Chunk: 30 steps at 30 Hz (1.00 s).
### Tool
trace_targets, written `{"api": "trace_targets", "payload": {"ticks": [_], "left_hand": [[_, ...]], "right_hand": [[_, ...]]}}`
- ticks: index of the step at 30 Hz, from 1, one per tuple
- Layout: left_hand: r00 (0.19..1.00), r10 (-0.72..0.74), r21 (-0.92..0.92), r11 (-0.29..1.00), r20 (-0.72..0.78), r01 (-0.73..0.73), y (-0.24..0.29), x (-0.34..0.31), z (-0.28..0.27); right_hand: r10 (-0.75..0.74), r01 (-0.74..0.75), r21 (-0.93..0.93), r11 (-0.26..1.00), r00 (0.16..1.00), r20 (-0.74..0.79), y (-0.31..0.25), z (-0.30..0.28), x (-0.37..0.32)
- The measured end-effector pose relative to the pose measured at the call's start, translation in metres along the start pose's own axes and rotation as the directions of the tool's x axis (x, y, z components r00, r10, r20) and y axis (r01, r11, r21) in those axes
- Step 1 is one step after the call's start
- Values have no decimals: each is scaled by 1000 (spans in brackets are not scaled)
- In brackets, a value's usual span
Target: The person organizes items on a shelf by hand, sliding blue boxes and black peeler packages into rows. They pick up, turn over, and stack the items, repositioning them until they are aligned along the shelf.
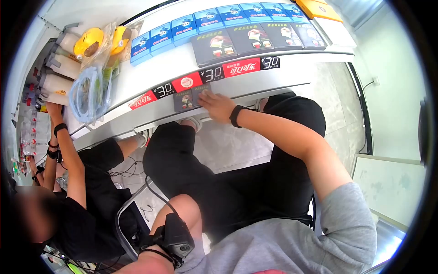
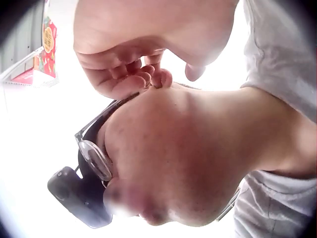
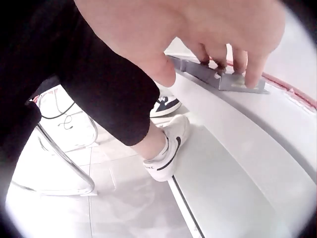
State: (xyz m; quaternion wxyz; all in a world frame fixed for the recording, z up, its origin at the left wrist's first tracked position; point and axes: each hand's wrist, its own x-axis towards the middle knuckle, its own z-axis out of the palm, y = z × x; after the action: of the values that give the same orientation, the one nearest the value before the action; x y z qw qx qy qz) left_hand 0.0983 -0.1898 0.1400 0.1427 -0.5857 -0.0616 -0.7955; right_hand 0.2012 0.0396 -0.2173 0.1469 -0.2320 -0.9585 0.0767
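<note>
Two small dark boxes, the left one (image 1: 185,100) and the right one (image 1: 201,91), lie side by side on the shelf's front ledge below the price strip. The fingertips of my right hand (image 1: 219,107) rest on the right box. In the right wrist view its fingers reach down onto a grey box (image 3: 233,82), with the thumb apart at the near end. My left hand (image 2: 153,34) is raised beside the head, its fingers loosely bent and touching there near the glasses (image 2: 96,158). Nothing shows in its grasp. The head view leaves this hand hidden, showing only the forearm with its wrist camera (image 1: 175,239).
Blue boxes (image 1: 207,19) stand in a row along the upper shelf, behind larger black peeler boxes (image 1: 214,47). A red and black price strip (image 1: 187,82) runs along its edge. Bagged yellow toys (image 1: 89,42) lie at left, near another person's arm (image 1: 73,153). Cables (image 1: 130,169) trail across the floor.
</note>
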Motion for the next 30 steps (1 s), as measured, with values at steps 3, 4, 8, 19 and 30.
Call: {"api": "trace_targets", "payload": {"ticks": [3,4,8,19,30], "left_hand": [[1000,-12,-113,993,13,14,1,-1,-6],[1000,-19,-155,988,23,23,2,-1,-8],[1000,-21,86,996,15,19,8,1,-4],[994,-101,-66,992,35,103,11,2,-9],[998,-26,-139,990,54,34,-1,0,-1]], "right_hand": [[-4,5,-18,1000,1000,10,3,3,1],[1,0,-37,999,1000,11,3,6,3],[-39,41,-215,976,999,14,-2,8,9],[-30,56,-262,963,994,104,-16,26,23],[-42,65,-289,955,995,86,-9,26,12]]}}
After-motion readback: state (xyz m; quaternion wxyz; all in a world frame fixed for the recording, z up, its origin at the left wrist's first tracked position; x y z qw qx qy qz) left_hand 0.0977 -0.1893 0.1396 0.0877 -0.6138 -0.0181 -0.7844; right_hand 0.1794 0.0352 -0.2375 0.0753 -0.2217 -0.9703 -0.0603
